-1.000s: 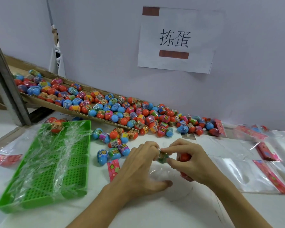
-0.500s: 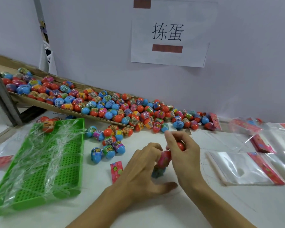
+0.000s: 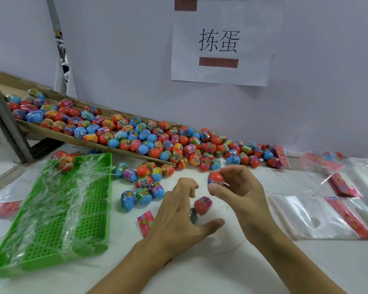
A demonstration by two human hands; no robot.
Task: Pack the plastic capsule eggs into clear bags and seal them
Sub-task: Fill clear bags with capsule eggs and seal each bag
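Right hand pinches orange egg | left hand curled round clear bag, eggs inside

In front of me I see a white table carrying a green perforated tray at the left, a small group of capsule eggs in the middle, flat clear bags at the right, and a sloping cardboard chute full of eggs behind.

The right hand has lifted an orange egg — clear of the left hand.
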